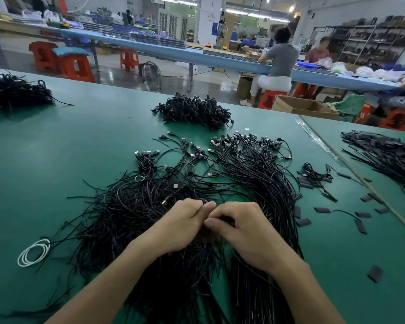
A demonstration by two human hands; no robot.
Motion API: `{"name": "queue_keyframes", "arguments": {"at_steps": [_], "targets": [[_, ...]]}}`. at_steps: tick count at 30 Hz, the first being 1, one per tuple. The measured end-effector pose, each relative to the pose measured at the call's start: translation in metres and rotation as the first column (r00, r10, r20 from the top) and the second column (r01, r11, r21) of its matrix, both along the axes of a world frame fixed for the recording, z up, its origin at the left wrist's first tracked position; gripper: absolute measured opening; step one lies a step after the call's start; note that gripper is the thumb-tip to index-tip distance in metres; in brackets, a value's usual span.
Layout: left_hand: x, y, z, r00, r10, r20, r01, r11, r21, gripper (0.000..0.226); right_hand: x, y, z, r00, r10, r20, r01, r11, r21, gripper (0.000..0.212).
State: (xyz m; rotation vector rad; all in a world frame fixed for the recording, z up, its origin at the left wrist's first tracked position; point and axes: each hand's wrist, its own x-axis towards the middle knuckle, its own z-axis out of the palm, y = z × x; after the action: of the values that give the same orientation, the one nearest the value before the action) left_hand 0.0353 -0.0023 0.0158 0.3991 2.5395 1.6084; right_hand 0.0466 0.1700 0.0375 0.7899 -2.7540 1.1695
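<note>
Action over the green table (56,148), left hand (180,226) and right hand (242,230) both curled, fingertips pinching a black cable (205,202) between them, mostly hidden, above the loose cable heap (131,206), white coil (33,252) off left.

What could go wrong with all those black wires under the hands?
1. The left hand and right hand pinch a cable right over the tangled pile. Pulling it might drag other cables along and tighten the knots.
2. The straight bundle lies against the tangle, so the sorted cables could get mixed back in.
3. A forearm could sweep the small black pieces out of place.
</note>
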Motion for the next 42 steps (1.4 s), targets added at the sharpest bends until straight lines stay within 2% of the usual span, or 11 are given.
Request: {"name": "queue_keyframes", "arguments": {"at_steps": [2,6,9,15,18,24,27,31,38,40,42], "targets": [[0.006,0.002,0.005,0.984,-0.077,0.161,0.05,0.985,0.167,0.053,-0.001,0.003,0.004,1.0,-0.012,0.011,0.013,0.996,-0.094,0.006],[0.009,-0.002,0.009,0.94,-0.176,0.292,0.098,0.96,0.263,0.062,0.001,0.001,0.007,0.998,0.021,0.065,0.001,0.946,-0.325,0.011],[0.01,-0.01,0.011,0.863,-0.309,0.4,0.142,0.908,0.395,0.06,-0.002,0.001,0.007,0.996,0.005,0.093,0.031,0.926,-0.376,0.011],[0.011,-0.021,0.005,0.773,-0.487,0.406,0.171,0.777,0.606,0.054,-0.003,0.003,0.006,0.953,0.196,0.233,-0.079,0.899,-0.431,0.011],[0.012,-0.019,0.002,0.81,-0.429,0.4,0.122,0.791,0.6,0.056,-0.003,0.001,0.005,0.964,0.165,0.21,-0.06,0.9,-0.432,0.013],[0.012,0.0,-0.009,0.954,-0.008,0.3,-0.126,0.896,0.425,0.058,-0.002,-0.008,-0.004,0.99,-0.041,0.138,0.085,0.94,-0.33,0.019],[0.016,0.003,-0.007,0.869,-0.136,0.476,-0.193,0.792,0.579,0.044,-0.001,-0.014,-0.006,0.992,-0.054,0.111,0.089,0.935,-0.342,0.022],[0.019,0.001,-0.008,0.759,-0.335,0.559,-0.095,0.792,0.603,0.079,-0.003,-0.024,-0.003,0.996,-0.055,0.067,0.075,0.935,-0.348,0.024],[0.006,-0.007,-0.022,0.873,-0.036,0.487,-0.26,0.809,0.526,0.063,-0.016,-0.021,-0.003,0.994,-0.043,0.099,0.079,0.909,-0.409,0.009],[0.002,-0.014,-0.024,0.897,0.043,0.44,-0.307,0.776,0.55,0.059,-0.018,-0.016,-0.012,0.973,-0.105,0.206,0.185,0.885,-0.427,0.03],[-0.001,-0.02,-0.024,0.901,0.107,0.42,-0.365,0.711,0.602,0.057,-0.021,-0.009,-0.025,0.931,-0.216,0.295,0.303,0.907,-0.294,0.033]]}}
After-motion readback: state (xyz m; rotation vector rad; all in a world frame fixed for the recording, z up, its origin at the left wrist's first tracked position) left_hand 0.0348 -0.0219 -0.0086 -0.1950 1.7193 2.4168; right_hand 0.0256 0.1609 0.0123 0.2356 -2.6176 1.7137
